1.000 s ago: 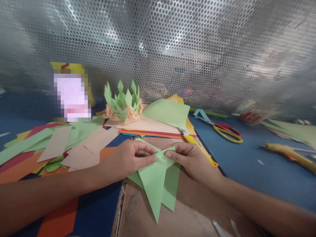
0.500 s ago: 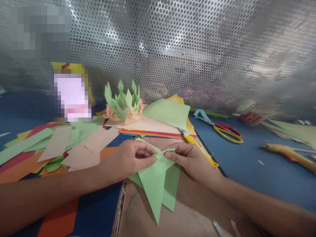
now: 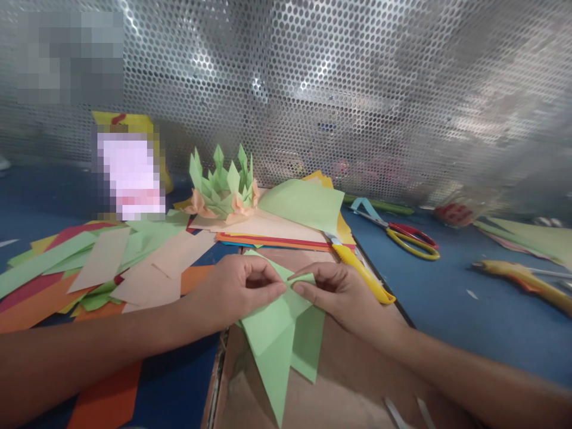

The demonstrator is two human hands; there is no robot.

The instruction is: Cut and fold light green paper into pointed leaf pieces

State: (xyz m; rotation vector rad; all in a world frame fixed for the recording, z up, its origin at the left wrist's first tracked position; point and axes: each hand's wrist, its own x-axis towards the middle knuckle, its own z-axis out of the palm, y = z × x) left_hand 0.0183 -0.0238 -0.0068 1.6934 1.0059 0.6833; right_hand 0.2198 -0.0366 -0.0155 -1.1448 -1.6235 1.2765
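Between my hands is a folded piece of green paper, its long point hanging down toward the front edge of the view. My left hand pinches its upper edge between thumb and fingers. Close beside it, my right hand pinches the paper's upper right part, where a small edge sticks up. Another green paper lies beneath on the brown board. A yellow box cutter rests just beyond my right hand. Behind my hands stands a green and peach folded-paper crown.
Loose coloured paper strips spread over the left of the blue table. A stack of coloured sheets lies at the back. To the right are scissors and a yellow glue gun. A perforated metal panel stands behind.
The folded green paper's long point has swung slightly left and lower. My right fingers have shifted a little left along its top edge, closer to my left fingertips.
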